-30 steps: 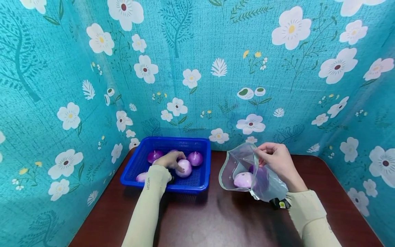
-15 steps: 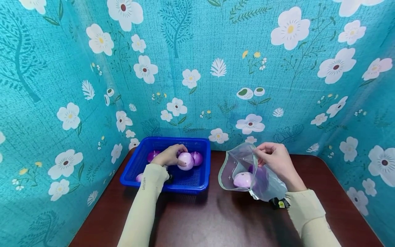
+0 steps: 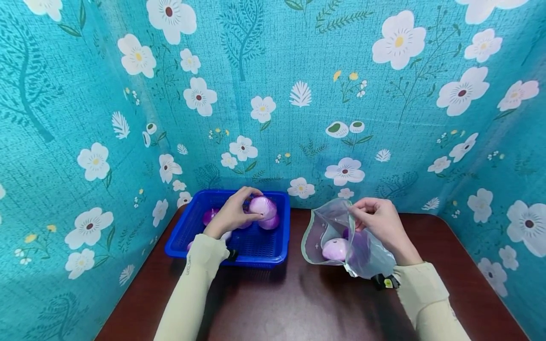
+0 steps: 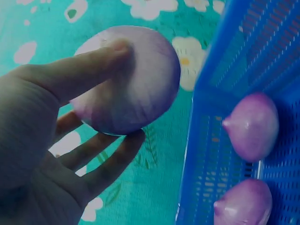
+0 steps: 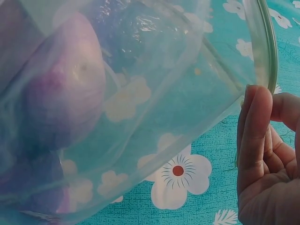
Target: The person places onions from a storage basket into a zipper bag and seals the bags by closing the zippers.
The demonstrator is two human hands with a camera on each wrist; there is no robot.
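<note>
My left hand (image 3: pixel 233 212) grips a purple onion (image 3: pixel 262 207) between thumb and fingers, raised over the blue basket (image 3: pixel 260 259). The left wrist view shows the thumb across the held onion (image 4: pixel 140 89) and the fingers beneath it. Further onions lie in the basket, one (image 3: pixel 270 222) just behind the held one and another (image 3: pixel 210 216) at the left, partly hidden by my hand. To the right, my right hand (image 3: pixel 379 222) pinches the upper edge of a clear plastic bag (image 3: pixel 313 237), whose mouth gapes. Inside the bag lie onions, a pale one (image 3: pixel 335 249) in front.
Both the basket and the bag are on a dark brown table (image 3: pixel 273 303). A blue flowered cloth (image 3: pixel 273 118) hangs close behind and along both sides. The basket's raised rim (image 3: pixel 285 259) faces the bag across a narrow gap.
My left hand has lifted the onion from the basket floor, moving it up and slightly right. The right hand stays at the bag's edge, and the bag looks the same.
</note>
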